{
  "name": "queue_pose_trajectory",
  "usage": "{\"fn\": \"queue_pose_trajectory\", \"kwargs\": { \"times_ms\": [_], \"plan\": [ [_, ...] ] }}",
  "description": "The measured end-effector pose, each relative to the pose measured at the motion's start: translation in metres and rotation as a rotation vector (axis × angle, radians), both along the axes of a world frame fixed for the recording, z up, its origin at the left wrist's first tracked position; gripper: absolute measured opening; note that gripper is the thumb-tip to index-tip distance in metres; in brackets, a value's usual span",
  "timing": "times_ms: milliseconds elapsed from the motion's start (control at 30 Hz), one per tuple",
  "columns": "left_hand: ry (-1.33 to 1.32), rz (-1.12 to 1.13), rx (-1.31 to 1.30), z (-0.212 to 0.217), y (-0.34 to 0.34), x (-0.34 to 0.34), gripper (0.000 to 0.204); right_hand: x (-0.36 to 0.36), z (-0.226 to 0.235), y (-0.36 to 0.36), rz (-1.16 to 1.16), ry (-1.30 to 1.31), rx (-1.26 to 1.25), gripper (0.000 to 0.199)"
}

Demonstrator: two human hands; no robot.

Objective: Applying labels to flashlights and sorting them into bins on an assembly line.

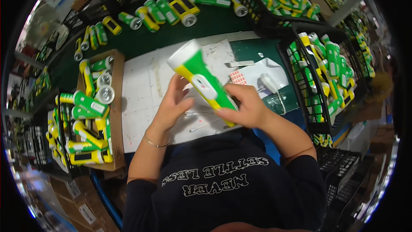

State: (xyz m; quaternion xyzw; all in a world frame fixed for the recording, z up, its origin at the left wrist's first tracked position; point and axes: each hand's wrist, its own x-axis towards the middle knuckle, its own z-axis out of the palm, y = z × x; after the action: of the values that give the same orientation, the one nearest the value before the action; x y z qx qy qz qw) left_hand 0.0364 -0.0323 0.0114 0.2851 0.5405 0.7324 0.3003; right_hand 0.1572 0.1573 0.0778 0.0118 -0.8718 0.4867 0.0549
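A green and yellow flashlight [205, 85] with a white head is tilted above the worktable, its head up and to the left. My right hand [246, 105] is closed round its lower body, the thumb across the yellow end. Beside the flashlight's yellow edge is my left hand [174, 105], its thumb and fingers apart; whether a fingertip touches the body I cannot tell. Under the hands lies a white sheet [141, 86] with a thin white cable [201, 126]. Right of them are a sheet of red-and-white stickers [237, 77] and a white plug-like piece [269, 82] with a cord.
A cardboard box [118, 139] of flashlights stands at the left. Black crates [318, 128] full of flashlights stand at the right and far right. Along the green table's [141, 38] far side lies a row of flashlights [167, 10]. A small whitish strip [240, 64] lies behind the stickers.
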Motion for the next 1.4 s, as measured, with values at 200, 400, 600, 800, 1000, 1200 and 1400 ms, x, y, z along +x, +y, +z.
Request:
{"fn": "queue_pose_trajectory", "kwargs": {
  "times_ms": [200, 400, 600, 800, 1000, 1200, 1400],
  "plan": [
    [0.242, 0.162, -0.328, 0.002, 0.007, -0.046, 0.059, 0.053, 0.039, 0.169, -0.877, 0.249, 0.245, 0.042],
    [0.961, 0.606, -0.769, -0.043, 0.030, -0.153, 0.064, 0.131, 0.014, 0.262, -1.064, -0.492, 1.006, 0.069],
    [0.804, 0.742, -1.139, -0.050, 0.040, -0.238, 0.055, 0.122, 0.011, 0.255, -0.978, -0.616, 0.883, 0.066],
    [1.036, 0.747, -1.131, -0.034, 0.062, -0.272, 0.032, 0.129, 0.000, 0.262, -1.042, -0.458, 0.806, 0.065],
    [1.260, 0.566, -0.952, -0.066, 0.054, -0.317, 0.021, 0.126, -0.006, 0.283, -1.018, -0.363, 0.651, 0.060],
    [0.572, 0.578, -0.931, -0.045, 0.025, -0.270, 0.043, 0.149, -0.031, 0.316, -1.074, -0.143, 0.499, 0.060],
    [-0.599, 0.029, 0.382, -0.011, 0.007, -0.155, 0.044, 0.140, -0.017, 0.299, -1.085, -0.061, 0.469, 0.053]
  ]
}}
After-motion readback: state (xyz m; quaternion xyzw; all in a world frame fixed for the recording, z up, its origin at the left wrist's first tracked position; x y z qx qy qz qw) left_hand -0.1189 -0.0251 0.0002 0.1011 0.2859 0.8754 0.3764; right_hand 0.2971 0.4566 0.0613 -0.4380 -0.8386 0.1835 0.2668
